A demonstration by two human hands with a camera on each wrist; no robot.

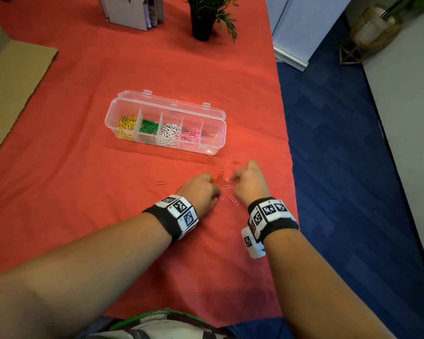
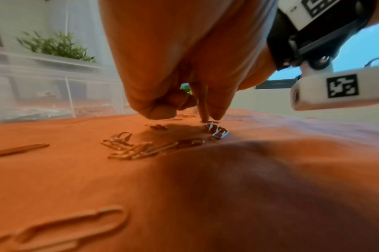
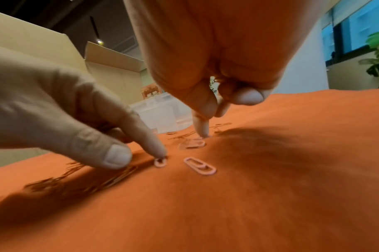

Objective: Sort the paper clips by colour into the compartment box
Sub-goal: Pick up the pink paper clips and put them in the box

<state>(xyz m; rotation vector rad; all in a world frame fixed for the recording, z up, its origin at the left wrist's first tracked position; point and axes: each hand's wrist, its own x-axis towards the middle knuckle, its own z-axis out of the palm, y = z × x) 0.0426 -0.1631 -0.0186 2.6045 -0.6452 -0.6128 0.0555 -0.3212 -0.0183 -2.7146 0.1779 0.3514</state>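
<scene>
The clear compartment box [image 1: 111,118] stands open on the red cloth. From its left, it holds yellow, green, white and pink clips. Several loose clips [image 1: 219,177] lie in front of its right end, between my hands. My left hand [image 1: 207,182] points its index finger down onto the end of a pink clip [image 3: 160,162], thumb apart beside it. My right hand [image 3: 202,119] presses its index fingertip by another pink clip [image 3: 195,143], with the other fingers curled. A third pink clip [image 3: 200,166] lies free between them. The left wrist view shows the right hand [image 2: 205,112] over a small clip heap [image 2: 217,132].
A potted plant [image 1: 203,20] and a stand of booklets [image 1: 132,11] are at the far edge. Cardboard [image 1: 15,77] lies at the left. The table's right edge [image 1: 288,148] drops to blue floor close to my right hand. Stray red clips [image 1: 160,182] lie to the left.
</scene>
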